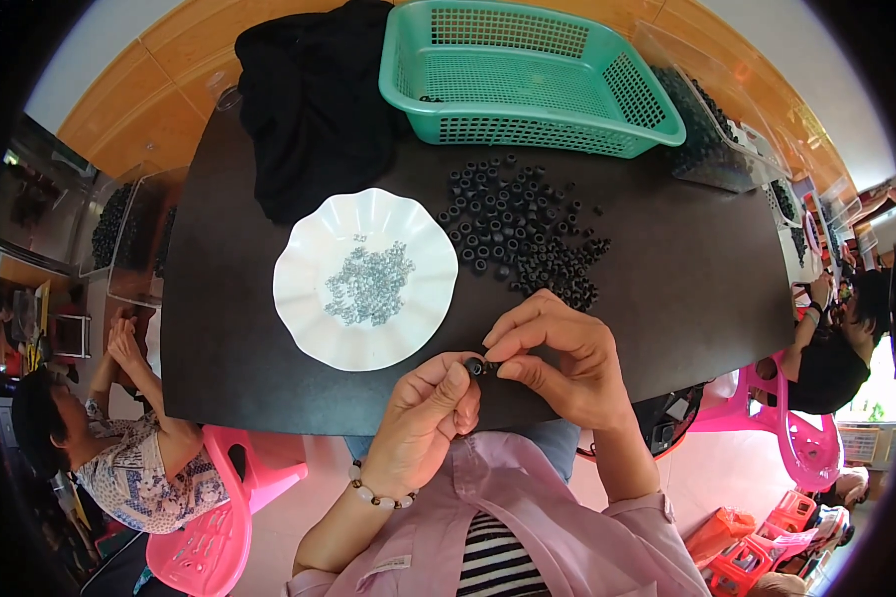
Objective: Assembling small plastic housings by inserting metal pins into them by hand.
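Observation:
Over the near edge of the dark table, my left hand (431, 410) is closed, pinching a small round black part (475, 367) with a hole in its end. Close against it, the thumb and forefinger of my right hand (564, 363) hold a small dark piece, mostly hidden by the fingertips. Beyond my hands lies a loose pile of black ring-like parts (488, 221), with smaller black pieces (567, 264) heaped at its right. To the left, a white scalloped plate (304, 328) holds many tiny clear pieces (370, 284).
A green plastic basket (543, 132) stands at the far edge, with black cloth (314, 109) at its left. Clear bins (717, 149) of black parts stand at the right. Two other people sit at either side, one on a pink chair (204, 532).

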### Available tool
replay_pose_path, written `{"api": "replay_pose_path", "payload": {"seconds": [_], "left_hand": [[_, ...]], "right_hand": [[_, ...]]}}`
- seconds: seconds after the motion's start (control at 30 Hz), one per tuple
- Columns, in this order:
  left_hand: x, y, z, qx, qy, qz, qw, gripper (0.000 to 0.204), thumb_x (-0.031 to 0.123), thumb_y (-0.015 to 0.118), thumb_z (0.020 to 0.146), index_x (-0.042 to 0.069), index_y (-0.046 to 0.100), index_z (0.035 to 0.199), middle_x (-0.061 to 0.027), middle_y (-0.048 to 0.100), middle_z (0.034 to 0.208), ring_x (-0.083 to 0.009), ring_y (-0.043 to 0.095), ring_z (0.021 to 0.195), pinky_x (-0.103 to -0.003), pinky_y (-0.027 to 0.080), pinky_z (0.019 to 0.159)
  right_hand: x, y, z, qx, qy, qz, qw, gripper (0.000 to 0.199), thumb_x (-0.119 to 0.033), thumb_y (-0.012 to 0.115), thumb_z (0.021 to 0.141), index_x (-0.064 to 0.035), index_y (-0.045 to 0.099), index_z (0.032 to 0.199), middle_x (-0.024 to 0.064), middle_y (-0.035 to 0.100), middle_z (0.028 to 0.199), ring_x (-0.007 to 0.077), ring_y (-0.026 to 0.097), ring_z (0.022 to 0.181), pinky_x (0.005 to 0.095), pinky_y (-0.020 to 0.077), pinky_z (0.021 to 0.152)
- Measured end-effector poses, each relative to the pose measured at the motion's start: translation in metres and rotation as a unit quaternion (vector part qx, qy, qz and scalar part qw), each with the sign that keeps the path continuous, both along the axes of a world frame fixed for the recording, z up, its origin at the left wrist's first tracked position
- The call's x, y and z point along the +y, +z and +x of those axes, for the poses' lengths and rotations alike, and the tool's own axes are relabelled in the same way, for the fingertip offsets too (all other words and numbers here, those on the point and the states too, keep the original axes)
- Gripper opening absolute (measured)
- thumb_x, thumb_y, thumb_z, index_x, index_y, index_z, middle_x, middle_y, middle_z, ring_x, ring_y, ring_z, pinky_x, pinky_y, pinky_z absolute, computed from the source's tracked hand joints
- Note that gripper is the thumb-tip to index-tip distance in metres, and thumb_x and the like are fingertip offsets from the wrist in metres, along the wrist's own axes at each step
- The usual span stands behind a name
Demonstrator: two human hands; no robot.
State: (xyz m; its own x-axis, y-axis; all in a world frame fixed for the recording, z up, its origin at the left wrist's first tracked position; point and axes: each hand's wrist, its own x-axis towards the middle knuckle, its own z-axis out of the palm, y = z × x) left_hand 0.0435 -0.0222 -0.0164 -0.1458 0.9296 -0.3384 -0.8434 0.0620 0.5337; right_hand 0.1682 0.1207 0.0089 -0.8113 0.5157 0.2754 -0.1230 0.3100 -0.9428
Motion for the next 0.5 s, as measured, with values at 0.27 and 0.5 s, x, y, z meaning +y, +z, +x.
{"api": "replay_pose_path", "payload": {"seconds": [0.27,0.5], "left_hand": [[-0.0007,-0.0019,-0.0005,0.042,0.004,-0.006,0.999,0.028,0.027,0.058,0.094,0.004,0.06,0.11,0.0014,0.053,0.068,-0.0057,0.043,0.061,-0.02,0.034,0.057],[0.0,-0.0007,-0.0018,0.077,0.008,-0.009,0.997,0.028,0.027,0.058,0.094,0.004,0.06,0.11,0.0017,0.052,0.068,-0.0057,0.043,0.06,-0.019,0.034,0.057]], "right_hand": [[-0.0022,0.0018,-0.0002,-0.015,-0.004,0.03,0.999,0.016,0.001,0.072,0.074,-0.0049,0.07,0.088,0.0049,0.066,0.09,0.0173,0.055,0.084,0.0289,0.0443,0.074],[-0.0061,0.0007,-0.0022,-0.005,-0.029,0.037,0.999,0.012,-0.007,0.076,0.072,-0.0046,0.071,0.083,0.0054,0.067,0.086,0.0165,0.055,0.079,0.0293,0.041,0.074]]}}
